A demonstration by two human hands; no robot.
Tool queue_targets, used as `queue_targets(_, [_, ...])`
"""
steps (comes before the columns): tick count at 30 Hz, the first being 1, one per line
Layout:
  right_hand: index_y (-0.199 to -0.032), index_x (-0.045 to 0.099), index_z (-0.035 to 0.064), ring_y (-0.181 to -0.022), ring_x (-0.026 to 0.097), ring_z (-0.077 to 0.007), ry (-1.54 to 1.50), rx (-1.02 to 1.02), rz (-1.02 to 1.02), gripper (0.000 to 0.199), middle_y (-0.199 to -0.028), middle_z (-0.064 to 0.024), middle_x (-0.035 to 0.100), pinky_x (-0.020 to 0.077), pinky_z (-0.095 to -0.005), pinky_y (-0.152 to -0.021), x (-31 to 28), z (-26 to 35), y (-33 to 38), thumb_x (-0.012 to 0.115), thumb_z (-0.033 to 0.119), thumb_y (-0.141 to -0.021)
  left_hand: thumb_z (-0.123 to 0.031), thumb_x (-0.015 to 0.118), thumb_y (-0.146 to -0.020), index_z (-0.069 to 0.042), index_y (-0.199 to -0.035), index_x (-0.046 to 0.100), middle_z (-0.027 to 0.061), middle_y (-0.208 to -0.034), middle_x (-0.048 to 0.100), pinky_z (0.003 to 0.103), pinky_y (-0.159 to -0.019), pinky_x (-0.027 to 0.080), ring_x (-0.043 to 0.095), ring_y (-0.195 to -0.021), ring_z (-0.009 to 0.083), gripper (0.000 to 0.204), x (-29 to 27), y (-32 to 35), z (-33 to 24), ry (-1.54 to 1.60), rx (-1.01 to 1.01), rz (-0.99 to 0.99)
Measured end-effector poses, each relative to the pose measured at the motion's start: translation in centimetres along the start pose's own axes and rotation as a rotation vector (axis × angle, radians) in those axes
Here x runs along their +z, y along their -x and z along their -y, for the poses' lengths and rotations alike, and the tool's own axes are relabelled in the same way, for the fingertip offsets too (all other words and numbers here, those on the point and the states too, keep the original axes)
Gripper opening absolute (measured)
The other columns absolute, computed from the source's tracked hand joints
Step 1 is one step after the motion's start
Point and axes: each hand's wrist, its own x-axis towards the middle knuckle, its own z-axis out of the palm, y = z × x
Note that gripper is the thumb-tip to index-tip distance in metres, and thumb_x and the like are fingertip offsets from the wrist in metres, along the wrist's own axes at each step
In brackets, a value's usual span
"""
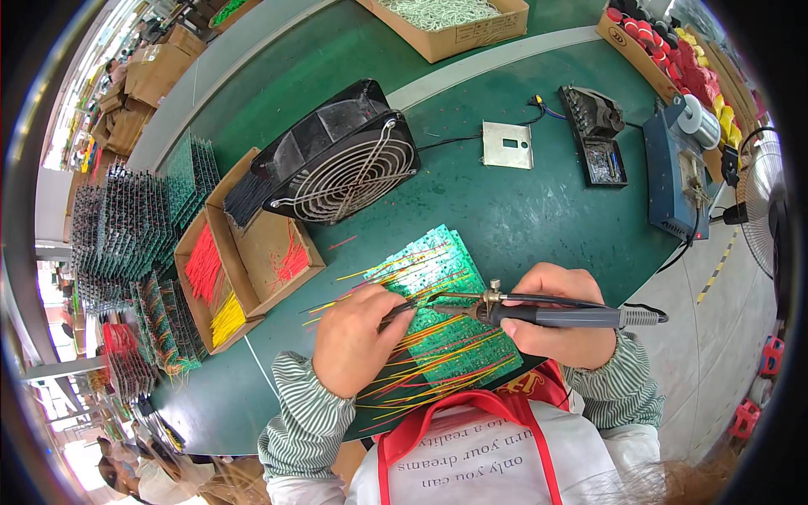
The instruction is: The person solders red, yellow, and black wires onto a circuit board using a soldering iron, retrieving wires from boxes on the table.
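Note:
A green circuit board panel [446, 252] lies on the bench in front of me, with many red and yellow wires [438, 366] running across it and out past its left edge. My left hand [358, 337] is closed at the panel's left side, thumb and fingers pinching thin dark wires [396, 312]. In my right hand [566, 316] is a soldering iron [551, 316] with a solder feed tube clamped along it. Its tip points left, over the middle of the panel, close to my left fingertips. Exact contact at the tip is too small to make out.
A black fan [337, 160] stands beyond the panel, beside a divided cardboard box [252, 295] of red, yellow and black wires. Stacked circuit boards [135, 227] rise at left. A soldering stand [596, 135] and a blue solder feeder [677, 172] with a spool sit at right.

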Motion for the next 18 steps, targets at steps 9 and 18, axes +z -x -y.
queue_targets(9, [-0.078, 0.058, 0.0003, -0.053, 0.057, -0.0065, 0.000, -0.030, -0.029, 0.015, -0.061, -0.0037, 0.062, 0.0437, -0.0226, -0.048, -0.5, 0.2, 0.0, 0.070, 0.004, -0.071, -0.013, 0.068, -0.079, -0.001, -0.085, 0.064, 0.0094, -0.078, 0.060, 0.032, -0.058, 0.047, 0.060, -0.066, 0.0240, 0.013, -0.6, 0.0, -0.2, -0.017, -0.059, 0.065])
queue_targets(18, [-0.078, 0.058, 0.0001, -0.054, 0.056, -0.0064, 0.009, -0.004, -0.089, 0.016, -0.062, -0.0028, 0.062, 0.0437, -0.0224, -0.049, -1.5, -0.3, 1.1, 0.071, 0.006, -0.070, -0.013, 0.064, -0.080, -0.006, -0.089, 0.064, 0.0100, -0.076, 0.064, 0.037, -0.062, 0.049, 0.061, -0.069, 0.0294, 0.011, -3.3, 0.2, -1.8, -0.210, -0.108, -0.201])
